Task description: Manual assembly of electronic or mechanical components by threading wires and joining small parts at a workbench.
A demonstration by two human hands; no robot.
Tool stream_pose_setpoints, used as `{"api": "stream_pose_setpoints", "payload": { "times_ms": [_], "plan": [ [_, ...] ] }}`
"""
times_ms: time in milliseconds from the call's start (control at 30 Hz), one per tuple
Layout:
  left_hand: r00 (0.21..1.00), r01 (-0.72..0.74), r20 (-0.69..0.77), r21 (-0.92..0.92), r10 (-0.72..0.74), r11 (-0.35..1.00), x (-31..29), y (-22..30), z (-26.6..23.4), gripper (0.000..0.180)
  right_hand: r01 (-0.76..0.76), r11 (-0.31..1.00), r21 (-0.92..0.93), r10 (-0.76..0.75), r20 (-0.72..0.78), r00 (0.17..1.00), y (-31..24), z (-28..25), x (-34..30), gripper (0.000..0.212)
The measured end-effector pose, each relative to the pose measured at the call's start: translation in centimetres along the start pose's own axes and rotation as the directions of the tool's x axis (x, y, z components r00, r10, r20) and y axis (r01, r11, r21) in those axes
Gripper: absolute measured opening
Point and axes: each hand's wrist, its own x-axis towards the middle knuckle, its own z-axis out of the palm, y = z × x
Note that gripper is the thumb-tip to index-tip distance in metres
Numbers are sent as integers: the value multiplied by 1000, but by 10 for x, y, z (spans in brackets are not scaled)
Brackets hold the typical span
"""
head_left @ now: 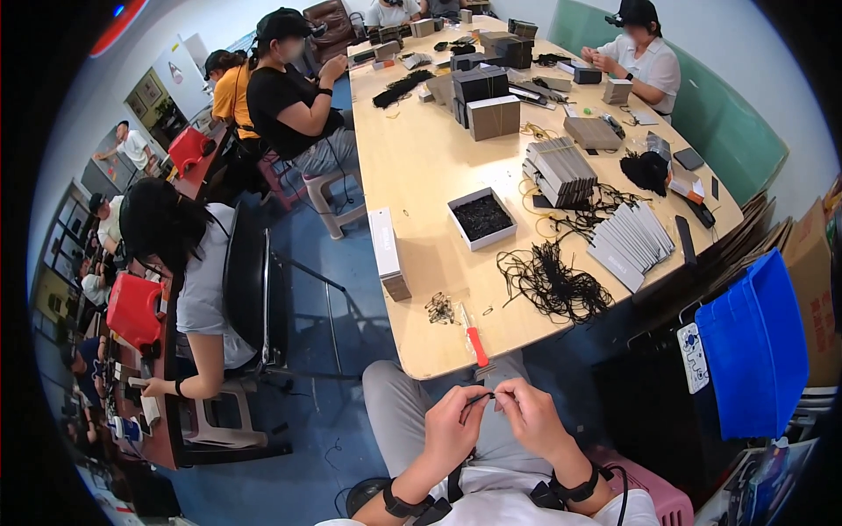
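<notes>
Blue floor ran under the left side of the room, where we saw a red container and, to its right, a seated co-worker in a pale top. Next came our pale wood table, with a standing stack of boxes, white on one side, at its left edge, a small pile of dark loops near the closest corner, and a lidless white box of black bits farther in.

Over the lap we logged the left hand: thumb and fingertips drawn together, no visible gap, pinching a short black cord. A red-handled tool lay just beyond, across the table edge. We found the cord between both hands, off the table, its long axis running roughly sideways, rising slightly to the right. More of its visible length lay by the left fingers, so we judged that hand nearer. Our right hand had thumb and forefinger pinched at the cord's right end; how much they gripped, we could not tell.

Farther right we noted a heap of black cords, a fan of grey boxes and a blue bin
</notes>
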Motion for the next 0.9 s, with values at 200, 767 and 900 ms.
{"api": "stream_pose_setpoints", "payload": {
  "times_ms": [200,767,900],
  "plan": [
    [984,-180,33,124,178,976,2,-8,-3,14,-52,999,13,51,61,997,2,-7,2,5],
    [791,612,443,-575,-423,543,7,-11,-13,13,260,947,-187,-265,-2,964,10,-6,5,15],
    [800,600,425,-574,-423,558,7,-10,-11,12,295,925,-241,-305,-4,952,11,-7,4,17]
  ]
}}
